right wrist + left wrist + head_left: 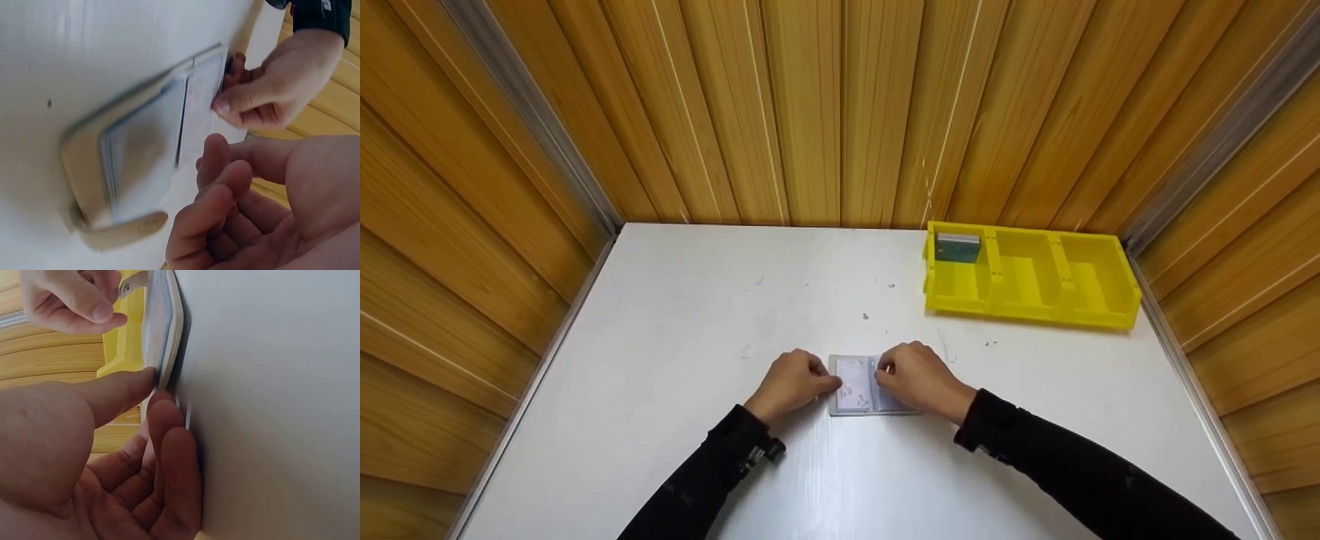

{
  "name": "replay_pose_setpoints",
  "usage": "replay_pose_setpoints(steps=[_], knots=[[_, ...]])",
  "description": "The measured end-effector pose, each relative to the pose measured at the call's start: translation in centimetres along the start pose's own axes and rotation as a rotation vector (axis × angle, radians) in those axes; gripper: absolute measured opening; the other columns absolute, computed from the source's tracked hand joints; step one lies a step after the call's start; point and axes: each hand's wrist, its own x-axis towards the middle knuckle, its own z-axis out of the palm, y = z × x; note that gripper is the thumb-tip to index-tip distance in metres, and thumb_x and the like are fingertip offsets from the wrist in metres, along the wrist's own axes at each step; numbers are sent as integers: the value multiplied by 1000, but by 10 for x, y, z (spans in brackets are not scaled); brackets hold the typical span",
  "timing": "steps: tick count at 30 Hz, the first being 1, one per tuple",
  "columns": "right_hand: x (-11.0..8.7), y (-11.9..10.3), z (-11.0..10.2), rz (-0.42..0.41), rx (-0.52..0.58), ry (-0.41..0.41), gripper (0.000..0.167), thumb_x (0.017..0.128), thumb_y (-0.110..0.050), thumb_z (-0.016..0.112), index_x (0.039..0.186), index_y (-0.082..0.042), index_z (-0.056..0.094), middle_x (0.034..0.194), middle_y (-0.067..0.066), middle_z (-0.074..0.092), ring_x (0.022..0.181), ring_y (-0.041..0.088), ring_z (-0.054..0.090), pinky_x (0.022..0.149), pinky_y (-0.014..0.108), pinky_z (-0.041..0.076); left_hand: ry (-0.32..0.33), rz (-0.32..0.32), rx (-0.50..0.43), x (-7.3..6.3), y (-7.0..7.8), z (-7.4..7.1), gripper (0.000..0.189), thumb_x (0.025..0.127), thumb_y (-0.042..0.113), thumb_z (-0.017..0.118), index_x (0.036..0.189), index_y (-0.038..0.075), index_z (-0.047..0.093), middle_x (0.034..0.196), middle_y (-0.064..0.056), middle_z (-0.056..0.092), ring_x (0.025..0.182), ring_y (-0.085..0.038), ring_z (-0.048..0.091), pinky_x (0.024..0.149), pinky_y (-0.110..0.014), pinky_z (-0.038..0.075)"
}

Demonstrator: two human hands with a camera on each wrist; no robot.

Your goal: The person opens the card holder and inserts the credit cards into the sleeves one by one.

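A small card holder (853, 384) lies spread flat on the white table, its clear sleeves showing. A pale card with reddish marks fills the left page, and a strap with a snap (126, 232) sticks out from the cover's right side. My left hand (795, 382) pinches the left edge, thumb on top and fingertips at the cover's underside. Over the right page is my right hand (919, 379), hiding part of it in the head view. Its fingers (205, 216) are loosely bent near the sleeves, with nothing seen between them in the right wrist view.
A yellow three-compartment bin (1031, 277) stands at the back right of the table (697, 300). Its left compartment holds a dark green stack (957, 248) with a pale top. Wood-look panels (802, 112) enclose the back and both sides.
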Motion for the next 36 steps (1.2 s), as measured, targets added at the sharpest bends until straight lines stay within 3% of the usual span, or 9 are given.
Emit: replay_pose_setpoints(steps=[10,15,20,26,31,36], knots=[[20,26,-39,118,-65,-37,18,103,-20,71,102,-8,85,97,6,78,94,25,64,87,41,53,-12,-7,15,-2,0,0,23,93,35,85,81,16,79,72,7,72,72,-13,61,69,-28,49],[22,32,-48,57,-83,-30,17,101,-17,72,95,-8,86,93,6,80,85,21,66,77,36,55,-12,3,2,-2,1,-1,24,93,33,85,80,15,78,69,6,70,67,-12,59,64,-27,46],[25,34,-44,32,-79,-108,16,101,-17,73,96,-9,87,88,2,79,79,18,64,73,31,51,-8,-7,9,-1,1,-1,24,93,34,85,79,16,77,70,7,69,69,-12,59,65,-27,46],[28,35,-35,77,-114,-181,14,101,-19,76,99,-10,86,92,2,76,87,21,63,82,37,53,-11,-17,-1,-1,0,1,24,92,34,86,79,16,78,70,6,70,67,-12,60,64,-28,47],[30,35,-29,89,-149,-198,13,101,-21,77,98,-11,85,95,3,74,92,23,62,90,42,54,-10,-28,-4,-1,1,1,24,92,35,86,78,17,77,71,7,69,70,-13,60,67,-29,48],[31,35,-25,70,-174,-177,12,102,-19,77,97,-10,83,94,5,72,93,23,62,90,43,53,-8,-29,-1,-1,1,0,25,92,36,86,78,18,77,72,7,69,72,-14,60,68,-30,48]])
